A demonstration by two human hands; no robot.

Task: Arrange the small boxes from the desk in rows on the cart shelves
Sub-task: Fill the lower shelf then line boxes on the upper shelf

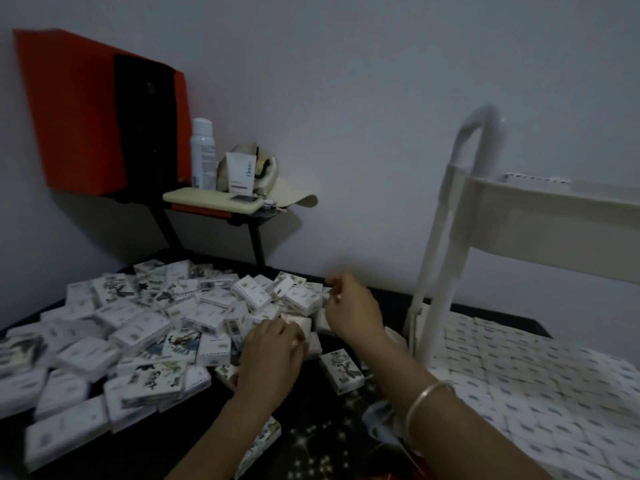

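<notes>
Hands apart, left hand (273,355) gripping small box (299,323), right hand (353,306) unclear, cart (437,271) shelf packed with boxes (519,375)

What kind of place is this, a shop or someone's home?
Probably a room in someone's home, pressed into use for sorting stock. A white spray bottle and a white cosmetic tube stand on a small cream side table, while small white printed boxes heap a dark desk beside a white plastic cart.
</notes>
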